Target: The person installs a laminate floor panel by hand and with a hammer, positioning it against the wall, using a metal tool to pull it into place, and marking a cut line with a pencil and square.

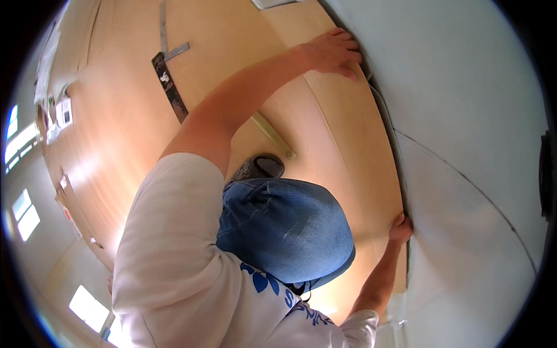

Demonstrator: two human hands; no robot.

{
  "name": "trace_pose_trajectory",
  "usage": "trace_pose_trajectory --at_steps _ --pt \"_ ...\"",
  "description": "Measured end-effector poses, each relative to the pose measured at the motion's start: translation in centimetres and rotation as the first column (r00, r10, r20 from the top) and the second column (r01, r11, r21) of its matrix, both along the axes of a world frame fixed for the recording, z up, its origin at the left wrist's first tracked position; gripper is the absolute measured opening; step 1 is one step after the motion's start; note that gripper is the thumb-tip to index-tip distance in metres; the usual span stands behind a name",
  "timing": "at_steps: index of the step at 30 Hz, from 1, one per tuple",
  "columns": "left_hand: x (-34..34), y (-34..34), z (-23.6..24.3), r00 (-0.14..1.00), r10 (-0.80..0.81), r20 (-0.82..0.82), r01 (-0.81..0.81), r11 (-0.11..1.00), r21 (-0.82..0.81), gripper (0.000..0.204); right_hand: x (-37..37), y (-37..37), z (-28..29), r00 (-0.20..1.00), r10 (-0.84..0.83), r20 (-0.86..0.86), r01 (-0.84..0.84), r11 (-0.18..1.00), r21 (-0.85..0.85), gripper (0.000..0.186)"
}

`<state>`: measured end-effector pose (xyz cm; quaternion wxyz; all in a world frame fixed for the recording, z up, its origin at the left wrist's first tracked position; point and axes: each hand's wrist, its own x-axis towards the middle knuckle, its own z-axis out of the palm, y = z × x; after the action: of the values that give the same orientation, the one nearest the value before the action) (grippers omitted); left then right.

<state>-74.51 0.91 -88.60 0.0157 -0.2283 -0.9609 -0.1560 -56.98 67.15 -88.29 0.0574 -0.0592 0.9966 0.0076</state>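
Your left hand [333, 53] lies spread on the wood plank [360, 136] by the right wall [458, 104]; your right hand [400, 229], nearer, touches the plank's edge, grip hidden. A slip could pinch fingers.

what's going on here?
Someone is at a wood plank along a wall. Their left hand lies on it with the fingers at its wall-side edge; their right hand is at the same edge, nearer the plank's lower end in view. A dark line runs between plank and wall. A dark bar and a yellowish strip lie on the floor.
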Motion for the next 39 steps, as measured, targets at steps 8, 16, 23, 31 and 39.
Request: trace_pose_trajectory --at_steps 8,16,23,31,39 --pt "-0.1 1.3 1.9 0.993 0.059 0.100 -0.040 0.982 -0.186 0.066 0.2 0.9 -1.2 1.000 -0.009 0.002 0.009 1.000 -0.003 0.053" --pt "0.7 6.0 2.7 0.988 -0.135 0.075 0.151 0.948 -0.282 0.081 0.9 1.4 -0.5 0.999 0.014 0.039 -0.014 1.000 0.004 0.053" --pt "1.4 6.5 2.1 0.988 -0.128 0.081 0.145 0.960 -0.241 0.085 -0.7 -1.1 -0.2 0.992 -0.100 0.083 0.098 0.995 0.024 0.050" --pt "1.9 9.5 0.8 0.984 -0.111 0.136 0.153 0.923 -0.352 0.096 0.3 -1.5 0.2 0.978 -0.164 0.128 0.177 0.979 -0.102 0.051" --pt "2.9 9.2 1.2 0.971 0.024 0.238 0.055 0.946 -0.320 0.098 0.0 -2.8 3.0 0.986 -0.152 0.062 0.158 0.983 -0.094 0.054"
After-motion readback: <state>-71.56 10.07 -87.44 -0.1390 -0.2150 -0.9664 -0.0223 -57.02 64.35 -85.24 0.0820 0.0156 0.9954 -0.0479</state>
